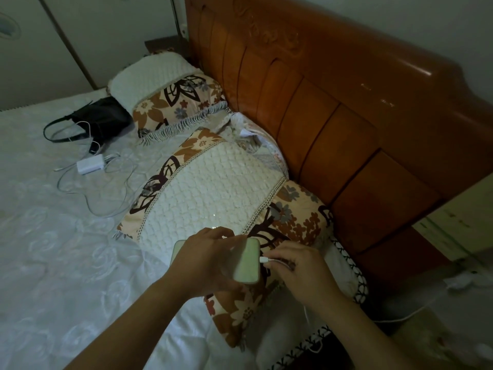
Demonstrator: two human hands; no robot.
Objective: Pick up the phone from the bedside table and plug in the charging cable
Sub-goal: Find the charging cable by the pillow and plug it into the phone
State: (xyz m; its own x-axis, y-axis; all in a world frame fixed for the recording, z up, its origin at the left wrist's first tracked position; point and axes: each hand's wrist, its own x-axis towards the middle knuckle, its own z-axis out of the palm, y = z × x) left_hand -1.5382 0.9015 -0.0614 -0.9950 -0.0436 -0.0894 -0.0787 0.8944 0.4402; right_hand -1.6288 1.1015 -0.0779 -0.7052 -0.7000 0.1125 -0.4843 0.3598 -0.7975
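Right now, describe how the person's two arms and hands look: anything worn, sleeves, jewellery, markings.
Both forearms are bare as far as the frame shows: no sleeve reaches into view. The left hand and the right hand wear no gloves, and no ring, watch or bracelet is visible at the fingers or wrists. No tattoos or markings show in this dim light. Nails look short and unpainted, though blur makes that uncertain.

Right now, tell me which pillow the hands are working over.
The nearer pillow, just beyond the phone; the other pillow lies farther off, beside the black bag.

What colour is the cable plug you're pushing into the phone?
White. The small white cable plug meets the pale green phone, clearest in the head view.
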